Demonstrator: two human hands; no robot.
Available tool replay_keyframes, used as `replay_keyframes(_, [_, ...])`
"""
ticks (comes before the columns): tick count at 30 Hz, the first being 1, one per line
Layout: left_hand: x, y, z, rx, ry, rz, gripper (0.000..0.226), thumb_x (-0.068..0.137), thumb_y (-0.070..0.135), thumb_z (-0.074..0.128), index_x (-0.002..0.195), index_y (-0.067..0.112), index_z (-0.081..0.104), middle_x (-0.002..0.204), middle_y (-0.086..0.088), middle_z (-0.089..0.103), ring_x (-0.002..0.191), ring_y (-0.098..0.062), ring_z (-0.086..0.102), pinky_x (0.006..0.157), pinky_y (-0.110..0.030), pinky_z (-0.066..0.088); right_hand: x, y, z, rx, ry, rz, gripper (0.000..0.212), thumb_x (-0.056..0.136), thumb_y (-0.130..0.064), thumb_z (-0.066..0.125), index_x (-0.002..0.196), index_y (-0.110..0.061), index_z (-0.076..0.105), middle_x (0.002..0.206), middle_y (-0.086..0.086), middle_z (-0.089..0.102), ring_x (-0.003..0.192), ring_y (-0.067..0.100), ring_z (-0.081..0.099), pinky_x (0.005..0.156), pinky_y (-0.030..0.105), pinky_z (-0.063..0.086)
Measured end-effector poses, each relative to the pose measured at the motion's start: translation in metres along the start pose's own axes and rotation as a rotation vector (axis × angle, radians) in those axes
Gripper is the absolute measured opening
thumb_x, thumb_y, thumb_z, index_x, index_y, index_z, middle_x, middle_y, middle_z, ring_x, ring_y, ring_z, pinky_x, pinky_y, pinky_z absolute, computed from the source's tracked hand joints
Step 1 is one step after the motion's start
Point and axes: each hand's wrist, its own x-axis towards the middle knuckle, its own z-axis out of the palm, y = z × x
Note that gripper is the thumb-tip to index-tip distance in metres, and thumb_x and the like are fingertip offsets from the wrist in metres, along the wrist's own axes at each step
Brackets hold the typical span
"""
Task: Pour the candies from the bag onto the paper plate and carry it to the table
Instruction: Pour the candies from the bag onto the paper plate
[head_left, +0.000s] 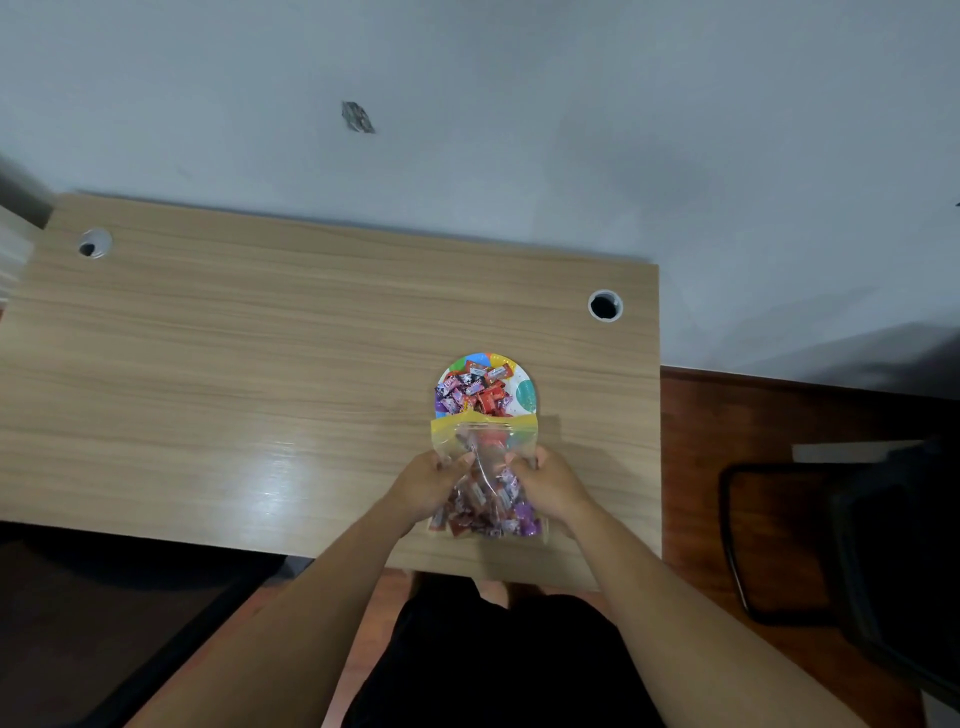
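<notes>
A clear plastic bag (485, 486) with a yellow zip strip is held tilted, its open mouth over the near rim of a colourful paper plate (523, 391). Red, pink and purple wrapped candies (475, 388) lie piled on the plate, and many more fill the bag's lower end. My left hand (428, 480) grips the bag's left side. On the other side, my right hand (550, 480) grips it. The plate's near edge is hidden behind the bag's mouth.
The plate sits on a light wooden desk (260, 364) with two round cable holes (605, 305) (93, 244). A dark chair (852, 545) stands at the right on a reddish wood floor. A pale wall rises behind the desk.
</notes>
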Motion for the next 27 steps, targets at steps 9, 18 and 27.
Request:
replay_keyframes(9, [-0.007, 0.004, -0.003, -0.051, -0.012, -0.009, 0.048, 0.095, 0.059, 0.071, 0.109, 0.015, 0.083, 0.112, -0.019, 0.082, 0.091, -0.022, 0.074, 0.083, -0.034, 0.053, -0.005, -0.003, -0.008, -0.014, 0.001, 0.027, 0.031, 0.104, -0.037, 0.065, 0.125, -0.016, 0.075, 0.113, 0.001, 0.079, 0.095, 0.017, 0.071, 0.086, 0.03, 0.053])
replay_keyframes(18, [-0.009, 0.006, -0.008, -0.066, -0.003, -0.032, 0.044, 0.097, 0.055, 0.072, 0.115, 0.015, 0.081, 0.116, -0.005, 0.084, 0.11, -0.023, 0.077, 0.087, -0.034, 0.058, -0.01, -0.01, -0.014, -0.042, -0.013, 0.051, 0.033, 0.104, -0.041, 0.066, 0.123, -0.015, 0.069, 0.114, 0.002, 0.076, 0.107, 0.023, 0.072, 0.08, 0.029, 0.051])
replay_keyframes(27, [-0.009, 0.008, -0.007, -0.187, -0.009, -0.061, 0.044, 0.102, 0.054, 0.065, 0.129, 0.021, 0.073, 0.12, -0.012, 0.083, 0.098, -0.027, 0.079, 0.079, -0.033, 0.057, -0.01, -0.011, -0.014, -0.02, -0.019, 0.04, 0.035, 0.104, -0.039, 0.065, 0.128, -0.014, 0.071, 0.121, 0.004, 0.077, 0.114, 0.022, 0.072, 0.094, 0.031, 0.054])
